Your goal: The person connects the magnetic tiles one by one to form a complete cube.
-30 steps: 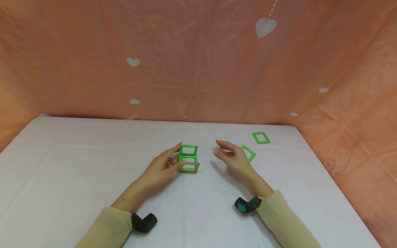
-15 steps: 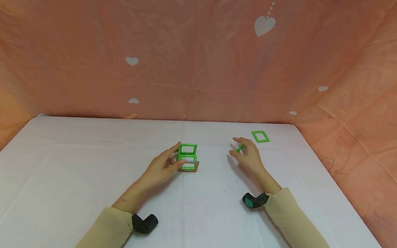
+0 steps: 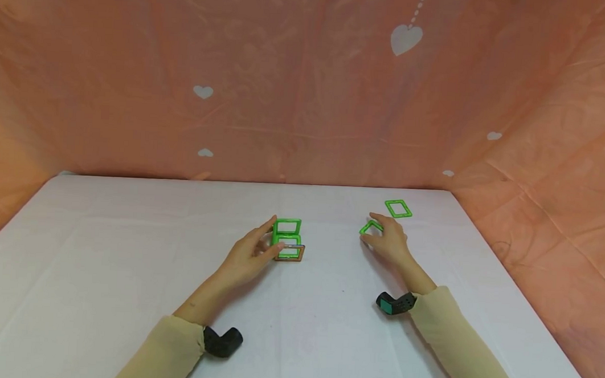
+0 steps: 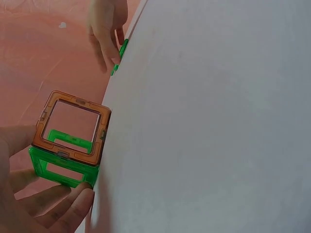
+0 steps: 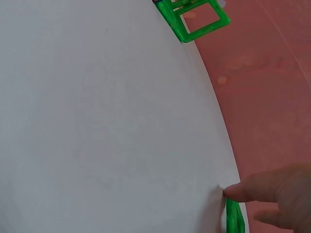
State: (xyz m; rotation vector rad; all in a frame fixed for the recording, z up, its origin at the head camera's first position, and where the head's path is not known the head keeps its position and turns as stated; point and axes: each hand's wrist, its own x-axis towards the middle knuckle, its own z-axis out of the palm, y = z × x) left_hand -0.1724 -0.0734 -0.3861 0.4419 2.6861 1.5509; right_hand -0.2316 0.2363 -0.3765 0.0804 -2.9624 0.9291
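Observation:
My left hand point(image 3: 242, 260) grips a small build of square magnetic tiles from its left side. Green tiles point(image 3: 288, 219) form its back, floor and left side; an orange tile point(image 4: 81, 102) stands upright at the front. The thumb lies at the orange tile's left edge, with the other fingers along the green side. Farther right, my right hand point(image 3: 389, 242) pinches a loose green square tile point(image 3: 376, 223) between thumb and fingers, close over the table. In the right wrist view, a fingertip point(image 5: 233, 192) meets that tile's upper end.
Another green square tile point(image 3: 402, 216) lies flat beyond my right hand, near the back of the white table point(image 3: 125, 248). A peach curtain point(image 3: 297, 97) with white hearts hangs behind and at the sides. Both wrists carry black cameras point(image 3: 222, 343).
My right hand has moved right, away from the build, and taken hold of the nearer loose green tile, which now sits turned between its fingers. My left hand stays on the build.

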